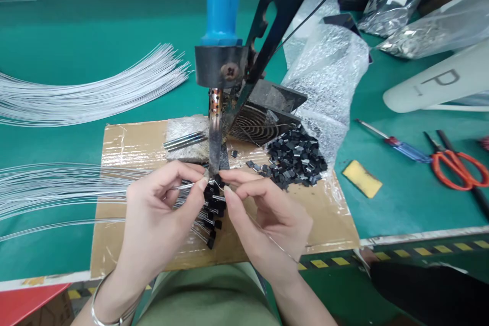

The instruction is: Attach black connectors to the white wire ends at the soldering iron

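My left hand (164, 214) pinches the end of a thin grey wire (185, 186) just below the tip of an upright soldering iron (216, 137). My right hand (267, 219) is closed on a thin strand of solder wire (280, 248), its fingertips close to my left ones under the iron. What lies between the fingertips is too small to make out. Beneath and between my hands, wires with black connectors (210, 214) lie in a row on the cardboard (324, 219).
Loose black pieces (298, 158) are heaped beside a bubble-wrap bag (324, 71). A bundle of white wires (95, 97) lies at left. At right are a yellow sponge (362, 178), a screwdriver (410, 152), orange-handled scissors (454, 165) and a white bottle (439, 79).
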`<action>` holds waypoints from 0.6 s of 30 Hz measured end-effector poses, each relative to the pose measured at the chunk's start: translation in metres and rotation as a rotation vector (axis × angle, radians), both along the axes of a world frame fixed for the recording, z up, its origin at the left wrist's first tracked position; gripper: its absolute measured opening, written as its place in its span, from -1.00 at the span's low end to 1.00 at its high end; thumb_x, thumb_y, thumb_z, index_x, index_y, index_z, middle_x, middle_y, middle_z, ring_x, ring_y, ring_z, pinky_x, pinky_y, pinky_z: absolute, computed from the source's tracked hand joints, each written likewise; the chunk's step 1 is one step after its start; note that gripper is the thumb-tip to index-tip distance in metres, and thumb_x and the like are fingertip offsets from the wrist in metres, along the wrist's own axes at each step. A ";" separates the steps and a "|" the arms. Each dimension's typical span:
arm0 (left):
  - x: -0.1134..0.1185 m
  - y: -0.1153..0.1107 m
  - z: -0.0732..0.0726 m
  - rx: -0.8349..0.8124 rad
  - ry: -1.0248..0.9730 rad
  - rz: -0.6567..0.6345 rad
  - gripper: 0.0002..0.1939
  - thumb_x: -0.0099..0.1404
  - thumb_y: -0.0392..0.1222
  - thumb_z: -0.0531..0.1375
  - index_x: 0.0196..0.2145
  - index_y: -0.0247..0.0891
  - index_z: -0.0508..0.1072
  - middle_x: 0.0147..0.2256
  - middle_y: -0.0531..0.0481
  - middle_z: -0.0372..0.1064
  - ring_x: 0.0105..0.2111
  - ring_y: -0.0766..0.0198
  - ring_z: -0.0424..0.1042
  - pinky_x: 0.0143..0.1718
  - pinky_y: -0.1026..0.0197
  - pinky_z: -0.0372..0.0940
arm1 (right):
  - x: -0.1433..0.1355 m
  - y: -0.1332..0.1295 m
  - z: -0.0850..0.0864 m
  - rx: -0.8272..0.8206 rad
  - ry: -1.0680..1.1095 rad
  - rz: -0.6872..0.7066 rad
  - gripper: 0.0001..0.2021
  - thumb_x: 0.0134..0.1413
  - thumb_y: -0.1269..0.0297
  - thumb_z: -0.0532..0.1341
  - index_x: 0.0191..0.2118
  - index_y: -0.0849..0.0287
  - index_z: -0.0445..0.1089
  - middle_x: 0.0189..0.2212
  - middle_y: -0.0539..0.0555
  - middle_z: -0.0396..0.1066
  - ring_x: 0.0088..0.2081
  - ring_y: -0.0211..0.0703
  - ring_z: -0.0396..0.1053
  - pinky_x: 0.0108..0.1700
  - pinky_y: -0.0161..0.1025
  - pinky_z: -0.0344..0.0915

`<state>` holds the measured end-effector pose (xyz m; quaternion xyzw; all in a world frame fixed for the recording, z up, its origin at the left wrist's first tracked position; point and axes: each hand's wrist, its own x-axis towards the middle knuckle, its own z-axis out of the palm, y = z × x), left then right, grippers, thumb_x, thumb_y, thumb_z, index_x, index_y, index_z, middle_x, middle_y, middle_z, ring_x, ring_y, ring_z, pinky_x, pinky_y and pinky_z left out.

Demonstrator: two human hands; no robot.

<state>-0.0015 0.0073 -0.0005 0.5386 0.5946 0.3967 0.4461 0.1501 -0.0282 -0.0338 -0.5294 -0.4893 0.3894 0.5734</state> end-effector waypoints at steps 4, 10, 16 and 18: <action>0.001 -0.001 0.000 0.027 0.004 -0.007 -0.85 0.30 -0.37 0.36 -0.38 -0.14 0.63 -0.27 0.12 0.64 -0.30 0.35 0.55 -0.36 0.37 0.33 | -0.001 0.000 0.000 0.041 -0.033 -0.010 -0.81 0.24 0.57 0.34 -0.28 0.09 0.48 -0.06 0.07 0.68 -0.04 -0.14 0.66 0.08 -0.21 0.55; 0.001 0.000 -0.001 0.034 0.012 -0.005 -0.86 0.29 -0.37 0.36 -0.37 -0.13 0.63 -0.28 0.14 0.63 -0.35 0.39 0.53 -0.40 0.40 0.31 | 0.000 0.000 -0.001 0.062 -0.061 -0.016 -0.81 0.23 0.57 0.33 -0.29 0.11 0.46 -0.05 0.12 0.69 -0.03 -0.12 0.67 0.09 -0.21 0.57; 0.001 0.001 -0.002 0.020 0.030 -0.012 -0.84 0.29 -0.37 0.35 -0.38 -0.13 0.62 -0.29 0.15 0.63 -0.28 0.37 0.57 -0.35 0.41 0.34 | -0.002 0.001 -0.004 0.076 -0.091 -0.021 -0.80 0.22 0.59 0.34 -0.29 0.12 0.46 -0.07 0.09 0.69 -0.05 -0.18 0.67 0.08 -0.28 0.56; 0.002 0.001 -0.001 0.021 0.023 -0.015 -0.85 0.30 -0.37 0.35 -0.38 -0.14 0.61 -0.28 0.14 0.64 -0.29 0.37 0.57 -0.35 0.41 0.34 | -0.002 0.001 -0.004 0.085 -0.095 -0.031 -0.80 0.22 0.59 0.33 -0.28 0.12 0.47 -0.08 0.10 0.69 -0.06 -0.17 0.67 0.08 -0.26 0.57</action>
